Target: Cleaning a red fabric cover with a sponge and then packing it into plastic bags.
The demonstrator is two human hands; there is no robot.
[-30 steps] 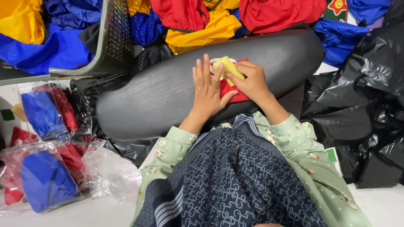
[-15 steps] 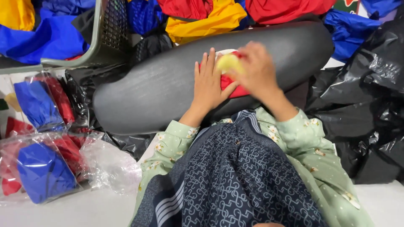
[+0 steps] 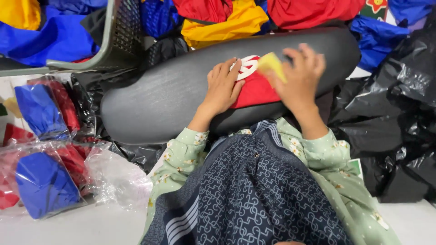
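Note:
A long black padded cushion point(image 3: 172, 90) lies across in front of me. On it rests a red cloth piece point(image 3: 254, 88) with a white emblem. My left hand point(image 3: 223, 86) presses flat on the cloth's left edge, fingers spread. My right hand point(image 3: 297, 75) hovers over the cloth's right side and holds a small yellow piece point(image 3: 271, 63) between thumb and fingers; it is blurred. Both arms wear pale green flowered sleeves.
A grey mesh basket point(image 3: 118, 41) with blue cloth stands at the far left. Red, yellow and blue garments point(image 3: 227, 18) pile up behind the cushion. Clear bags of folded blue and red cloth point(image 3: 43, 181) lie at left. Black plastic bags point(image 3: 395, 118) crowd the right.
My right hand has lifted and moved right with the yellow piece, uncovering more of the red cloth. My left hand stays pressed on the cloth.

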